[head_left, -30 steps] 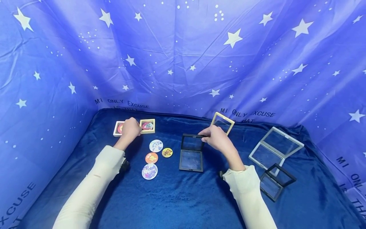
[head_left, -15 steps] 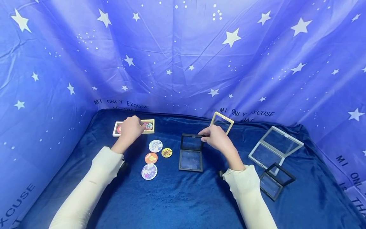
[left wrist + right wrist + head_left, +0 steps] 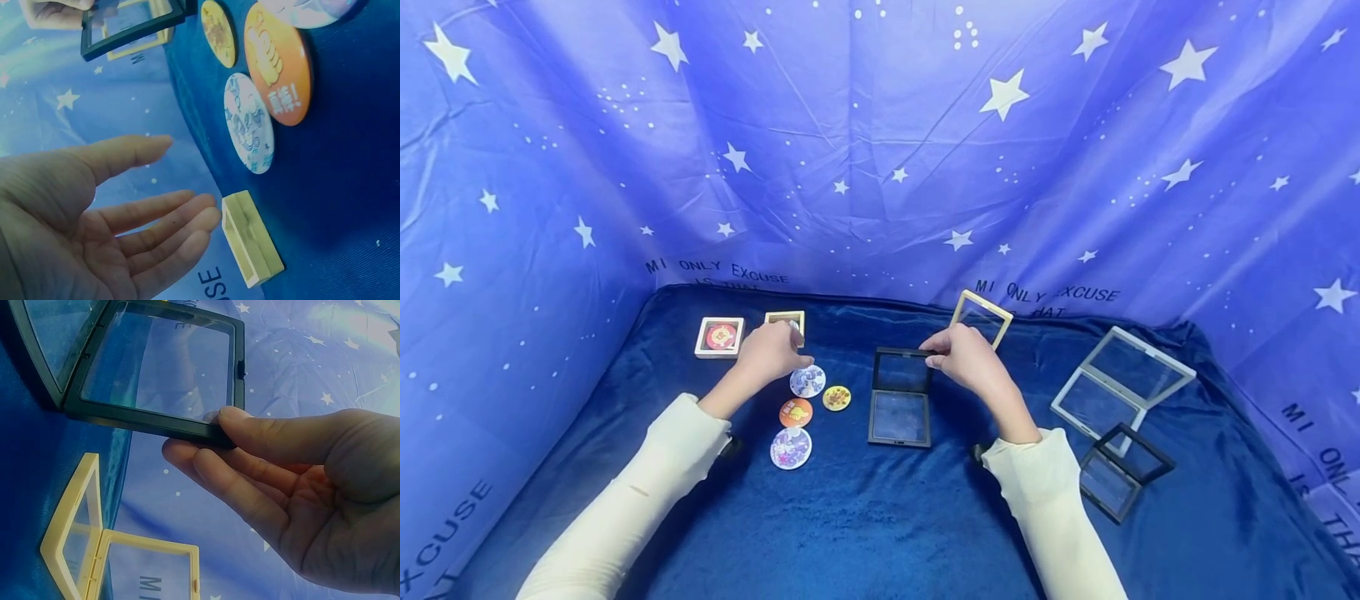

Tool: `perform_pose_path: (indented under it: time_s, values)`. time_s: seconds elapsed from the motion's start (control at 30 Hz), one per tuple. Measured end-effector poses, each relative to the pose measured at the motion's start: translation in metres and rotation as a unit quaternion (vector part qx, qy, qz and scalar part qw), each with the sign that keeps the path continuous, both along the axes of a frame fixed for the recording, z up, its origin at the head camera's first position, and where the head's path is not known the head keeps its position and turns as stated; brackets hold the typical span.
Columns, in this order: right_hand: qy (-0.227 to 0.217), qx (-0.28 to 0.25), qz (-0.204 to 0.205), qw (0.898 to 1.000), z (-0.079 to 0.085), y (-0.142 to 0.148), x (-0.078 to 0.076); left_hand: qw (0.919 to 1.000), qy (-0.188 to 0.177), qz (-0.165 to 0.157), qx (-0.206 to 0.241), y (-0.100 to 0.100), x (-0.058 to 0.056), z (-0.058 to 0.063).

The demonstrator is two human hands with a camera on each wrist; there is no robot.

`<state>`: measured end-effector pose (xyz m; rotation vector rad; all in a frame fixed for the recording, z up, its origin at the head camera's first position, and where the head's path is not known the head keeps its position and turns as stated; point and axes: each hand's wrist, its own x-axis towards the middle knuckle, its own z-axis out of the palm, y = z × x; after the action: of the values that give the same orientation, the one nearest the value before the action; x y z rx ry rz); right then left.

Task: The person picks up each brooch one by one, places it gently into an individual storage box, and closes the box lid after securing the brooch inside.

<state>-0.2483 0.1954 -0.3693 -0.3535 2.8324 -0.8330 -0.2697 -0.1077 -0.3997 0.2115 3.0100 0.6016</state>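
Note:
My left hand (image 3: 767, 354) hovers over the cloth with its fingers apart, holding nothing. Just beyond its fingertips lies a round blue-and-white badge (image 3: 807, 382). A pale yellow display frame (image 3: 256, 240) is beyond that hand, mostly covered by it in the head view. Near the badge sit an orange badge (image 3: 796, 412), a yellow sunflower-patterned one (image 3: 837, 398) and a purple-and-white badge (image 3: 791, 448). With thumb and fingers, my right hand (image 3: 294, 481) pinches the corner of the raised lid of a black display frame (image 3: 900, 417), whose base rests on the cloth.
A closed white frame (image 3: 720, 337) holding a red badge lies at the back left. Behind my right hand stands an open cream frame (image 3: 982, 317). Farther right are an open white frame (image 3: 1123, 387) and a smaller open black frame (image 3: 1123, 473).
My left hand has come off the pale yellow frame at the back and moved right and nearer, toward the blue-and-white badge. The right hand keeps its hold on the black lid.

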Motion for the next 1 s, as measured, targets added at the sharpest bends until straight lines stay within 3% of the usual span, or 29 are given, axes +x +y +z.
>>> perform_pose_path:
  time_s: [0.37,0.67,1.0]
  values:
    - [0.001,0.007,-0.001,1.0,-0.001,0.0,-0.001,0.9967,-0.06,-0.048,-0.027,0.008,0.002,-0.009]
    - [-0.003,0.01,-0.003,1.0,-0.002,0.0,-0.001,0.9961,-0.041,-0.059,-0.051,0.013,0.004,-0.021]
    - [0.005,0.012,0.003,1.0,-0.001,-0.001,-0.001,0.9952,-0.024,-0.071,-0.062,0.016,0.007,-0.025]
